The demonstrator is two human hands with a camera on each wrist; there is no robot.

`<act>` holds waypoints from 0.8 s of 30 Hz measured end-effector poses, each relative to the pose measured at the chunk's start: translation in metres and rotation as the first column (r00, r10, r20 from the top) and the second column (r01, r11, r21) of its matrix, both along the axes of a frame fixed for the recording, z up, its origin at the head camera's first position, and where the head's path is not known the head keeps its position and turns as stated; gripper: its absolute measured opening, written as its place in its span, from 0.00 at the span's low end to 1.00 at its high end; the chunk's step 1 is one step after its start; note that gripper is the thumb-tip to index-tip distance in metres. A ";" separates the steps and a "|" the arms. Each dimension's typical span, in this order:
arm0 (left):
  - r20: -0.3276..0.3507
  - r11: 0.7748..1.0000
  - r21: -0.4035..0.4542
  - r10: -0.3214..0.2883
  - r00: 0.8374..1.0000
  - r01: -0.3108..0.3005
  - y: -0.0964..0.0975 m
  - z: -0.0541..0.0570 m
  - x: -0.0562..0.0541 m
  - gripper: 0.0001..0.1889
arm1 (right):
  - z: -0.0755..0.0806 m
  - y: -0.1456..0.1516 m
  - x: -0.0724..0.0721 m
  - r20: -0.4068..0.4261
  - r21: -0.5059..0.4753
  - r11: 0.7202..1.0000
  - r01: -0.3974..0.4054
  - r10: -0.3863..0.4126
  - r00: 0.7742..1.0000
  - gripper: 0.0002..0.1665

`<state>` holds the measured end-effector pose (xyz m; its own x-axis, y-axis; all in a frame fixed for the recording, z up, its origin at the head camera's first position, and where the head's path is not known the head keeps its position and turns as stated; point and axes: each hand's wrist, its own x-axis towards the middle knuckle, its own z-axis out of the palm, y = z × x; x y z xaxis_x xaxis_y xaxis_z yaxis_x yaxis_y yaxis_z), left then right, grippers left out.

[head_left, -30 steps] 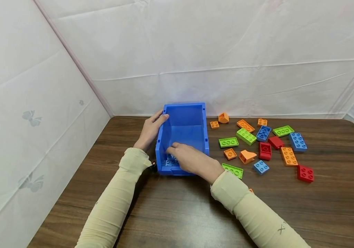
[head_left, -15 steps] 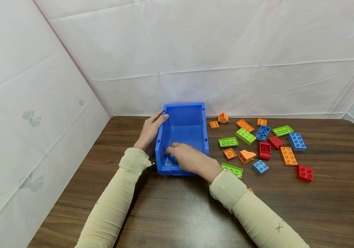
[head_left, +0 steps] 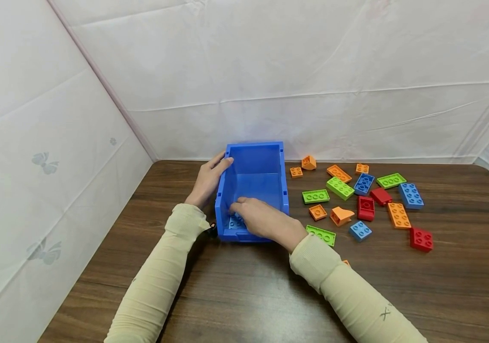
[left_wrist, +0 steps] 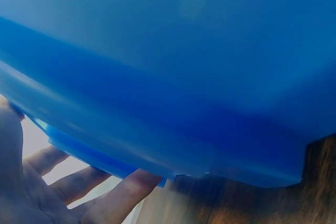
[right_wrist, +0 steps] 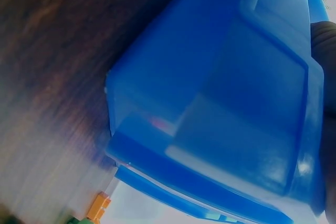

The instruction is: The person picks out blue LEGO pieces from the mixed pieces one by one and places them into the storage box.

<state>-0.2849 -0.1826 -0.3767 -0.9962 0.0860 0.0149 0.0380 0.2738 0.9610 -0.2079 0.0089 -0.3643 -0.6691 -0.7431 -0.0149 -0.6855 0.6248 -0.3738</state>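
A blue open-front bin [head_left: 258, 183] stands near the back of the table. My left hand [head_left: 207, 181] grips its left wall, thumb over the rim and the other fingers along the outside, as the left wrist view shows the hand [left_wrist: 63, 195] against the bin's wall [left_wrist: 173, 77]. Reaching over the right side, my right hand [head_left: 265, 219] has its fingers curled down inside at the front. Right at those fingertips is a light blue brick [head_left: 234, 222], partly covered by the hand. In the right wrist view the bin's outer wall [right_wrist: 210, 93] hides the fingertips.
Right of the bin, loose bricks lie scattered: a green plate [head_left: 315, 196], a red brick [head_left: 421, 239], a light blue brick [head_left: 360, 231], an orange brick [head_left: 399, 216] and several more. White sheeting [head_left: 313, 71] rises behind the wooden table [head_left: 244, 286].
Inside the bin, the light blue brick under my right fingers has shifted slightly since a second ago. Both hands and the bin stay almost in place.
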 end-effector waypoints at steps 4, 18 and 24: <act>-0.004 1.000 -0.006 0.001 1.000 -0.001 0.001 0.001 0.000 0.38 | -0.001 0.001 -0.001 -0.006 -0.014 1.000 -0.008 0.007 1.000 0.19; 0.000 1.000 -0.008 -0.002 1.000 0.002 0.001 0.001 -0.001 0.39 | -0.004 0.000 -0.001 -0.032 -0.022 1.000 -0.004 0.003 0.999 0.18; -0.001 1.000 0.006 -0.005 1.000 0.005 -0.001 -0.001 0.000 0.38 | -0.004 -0.001 0.000 -0.049 -0.018 1.000 -0.004 0.003 0.999 0.17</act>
